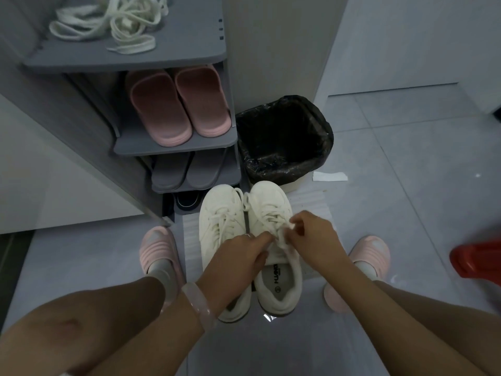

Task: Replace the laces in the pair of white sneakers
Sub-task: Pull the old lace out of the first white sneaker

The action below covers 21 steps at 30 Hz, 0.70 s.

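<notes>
Black plastic-lined waste bin (284,139) standing beyond the fingers, up and slightly left of the right hand; interior dark, contents cannot be told. Grey plastic shoe rack (168,61) sitting up-left of both hands: loose pile of cream flat shoelaces (113,25) lying on its top shelf, pair of pink rubber slippers (179,104) on the shelf below, pair of grey slippers (187,169) under those, a dark item on the lowest level too hidden to identify.

Writing: insole of the right-side white sneaker (273,240) carrying a printed word, roughly "HUAN…", with a small round mark beside it; not fully legible.

Both white sneakers standing side by side on a pale sheet on the grey tiled floor (406,185), directly under the hands. Long axes running away from the person, toes pointing toward the bin, heels toward the person. Left-side white sneaker (219,218) partly covered by the left forearm, still laced.

Left hand (238,256) curling its fingers (264,237) against the tongue and lacing of the right-side sneaker, gripping there. Right hand (314,237) pinching a white lace (284,234) between thumb and fingertips just above the eyelets. Pale pink bangle (198,305) sitting on the left wrist. Red plastic object (477,259) lying far right of the right hand, blurred.
</notes>
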### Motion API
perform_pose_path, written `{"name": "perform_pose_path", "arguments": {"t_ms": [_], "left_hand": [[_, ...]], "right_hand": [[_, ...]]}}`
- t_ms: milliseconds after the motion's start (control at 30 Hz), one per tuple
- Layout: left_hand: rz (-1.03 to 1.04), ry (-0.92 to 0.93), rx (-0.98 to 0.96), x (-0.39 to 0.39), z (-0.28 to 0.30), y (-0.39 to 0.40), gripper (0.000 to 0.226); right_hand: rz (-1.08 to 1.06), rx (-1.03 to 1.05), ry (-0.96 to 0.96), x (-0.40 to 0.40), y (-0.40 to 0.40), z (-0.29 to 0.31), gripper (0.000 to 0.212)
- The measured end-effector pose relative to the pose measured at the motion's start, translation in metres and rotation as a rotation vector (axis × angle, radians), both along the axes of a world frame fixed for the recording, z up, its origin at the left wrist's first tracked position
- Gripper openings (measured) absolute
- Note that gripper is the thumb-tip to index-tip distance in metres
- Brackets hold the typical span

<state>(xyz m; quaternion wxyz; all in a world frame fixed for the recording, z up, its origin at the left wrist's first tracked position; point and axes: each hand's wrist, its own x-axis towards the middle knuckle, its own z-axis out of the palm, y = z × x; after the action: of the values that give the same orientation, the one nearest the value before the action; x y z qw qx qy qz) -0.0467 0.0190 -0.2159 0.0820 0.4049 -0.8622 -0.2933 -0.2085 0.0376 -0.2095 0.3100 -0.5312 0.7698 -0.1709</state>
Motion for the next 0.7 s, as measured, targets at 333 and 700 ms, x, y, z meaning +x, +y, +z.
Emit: {"name": "perform_pose_path", "arguments": {"t_ms": [333,700], "left_hand": [[-0.004,-0.019,-0.022,0.003,-0.002,-0.002,0.042],[-0.014,0.016,0.036,-0.001,0.006,-0.001,0.035]], "right_hand": [[0.130,-0.296,0.351,0.001,-0.003,0.007,0.008],[0.100,-0.251,0.216,0.002,0.002,0.005,0.017]]}}
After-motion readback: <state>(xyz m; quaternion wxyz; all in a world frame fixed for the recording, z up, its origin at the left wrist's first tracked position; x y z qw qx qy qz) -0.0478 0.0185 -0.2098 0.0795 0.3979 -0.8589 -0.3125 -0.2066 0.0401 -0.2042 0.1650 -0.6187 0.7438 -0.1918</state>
